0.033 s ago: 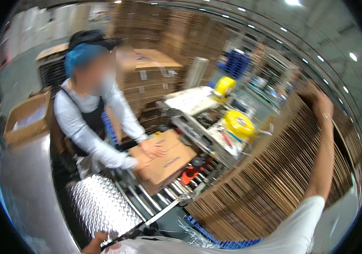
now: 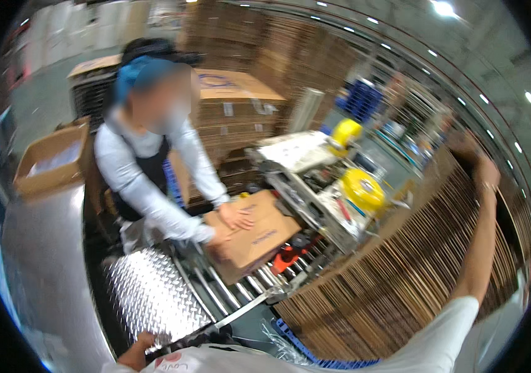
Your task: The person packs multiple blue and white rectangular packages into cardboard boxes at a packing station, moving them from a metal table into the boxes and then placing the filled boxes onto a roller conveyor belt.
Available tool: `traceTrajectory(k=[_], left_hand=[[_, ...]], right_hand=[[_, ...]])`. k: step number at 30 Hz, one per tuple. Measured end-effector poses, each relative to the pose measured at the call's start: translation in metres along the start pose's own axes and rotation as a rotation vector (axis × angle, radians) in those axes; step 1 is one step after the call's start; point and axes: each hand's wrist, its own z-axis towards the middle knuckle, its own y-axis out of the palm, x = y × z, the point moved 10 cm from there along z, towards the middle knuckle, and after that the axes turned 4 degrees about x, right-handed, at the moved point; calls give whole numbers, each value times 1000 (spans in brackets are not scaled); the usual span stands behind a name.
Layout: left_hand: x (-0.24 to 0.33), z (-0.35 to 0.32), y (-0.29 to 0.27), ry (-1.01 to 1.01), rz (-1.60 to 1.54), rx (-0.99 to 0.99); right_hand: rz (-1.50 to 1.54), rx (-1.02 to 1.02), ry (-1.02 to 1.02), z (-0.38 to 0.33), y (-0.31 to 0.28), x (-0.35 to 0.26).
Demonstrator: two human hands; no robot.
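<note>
Rows of small white ceiling lights (image 2: 443, 8) curved over a busy warehouse floor, and down below, what a load of board! Big brown stack of flattened corrugated cardboard cartons (image 2: 390, 267), filling the lower right, just above a blue plastic pallet (image 2: 343, 362). Dozens of thin raw edges showed, packed tight in tan and darker brown stripes, a few sitting unevenly, with shadow deepening at the far end. Up at that far top corner, the person's right hand (image 2: 484, 166) was at the board, arm at full stretch; blur hid the fingers, so no telling whether they gripped. Over on the other side, the left hand (image 2: 146, 339) was at the near edge of a shiny silver diamond-patterned metal plate (image 2: 153, 298), its grip impossible to make out. Beyond, a co-worker in pale sleeves (image 2: 130, 177) had both hands on a closed tan cardboard box (image 2: 262, 227) atop a steel roller conveyor (image 2: 254, 286).
</note>
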Motion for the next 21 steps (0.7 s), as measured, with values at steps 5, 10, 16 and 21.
traceTrajectory(k=[5, 10, 16, 21], left_hand=[[-28, -9, -39, -271, -462, 320], [142, -74, -213, 123, -666, 683], [306, -234, -384, 783, -329, 1196], [249, -297, -444, 753, -578, 1383]], right_hand=[[120, 591, -279, -9, -53, -47], [219, 1069, -707, -168, -295, -230], [744, 986, -1005, -217, -426, -258], [1634, 705, -579, -160, -373, -261]])
